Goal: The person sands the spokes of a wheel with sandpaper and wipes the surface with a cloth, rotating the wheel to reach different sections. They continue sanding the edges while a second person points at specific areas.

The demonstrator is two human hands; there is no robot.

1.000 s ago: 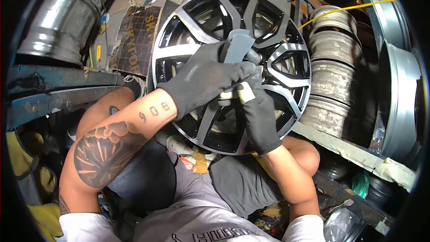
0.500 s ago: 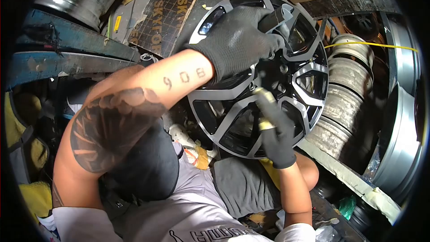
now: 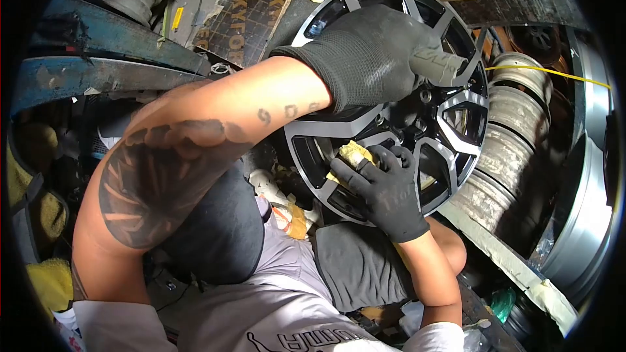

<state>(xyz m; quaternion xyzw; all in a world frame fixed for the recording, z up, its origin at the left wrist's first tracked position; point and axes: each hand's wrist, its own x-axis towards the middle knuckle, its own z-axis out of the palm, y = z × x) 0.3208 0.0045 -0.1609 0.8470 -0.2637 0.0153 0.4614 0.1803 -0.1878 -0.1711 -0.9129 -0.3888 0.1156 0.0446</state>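
My left hand [image 3: 381, 55], in a black glove, is closed around a grey cylindrical object [image 3: 438, 66] whose end sticks out to the right; I cannot make out what it is. It is above the upper part of a black and silver alloy wheel [image 3: 333, 129]. Lower down, my right hand [image 3: 390, 192], also black-gloved, has its fingers bent over a crumpled yellow cloth or pad [image 3: 356, 154] near the wheel's lower spokes. The wheel leans in front of my legs, its hub partly in view between the hands.
Several worn metal rims [image 3: 512, 114] are stacked to the right, beside a large silver rim [image 3: 580, 212]. Blue metal beams [image 3: 130, 49] run along the left. Printed board [image 3: 244, 16] lies behind the wheel, and a yellow cord [image 3: 548, 72] crosses at the right.
My left hand has moved right, and the cylinder in it has turned to point right and down. My right hand has turned, its fingers now bent over the yellow piece. The view has shifted slightly.
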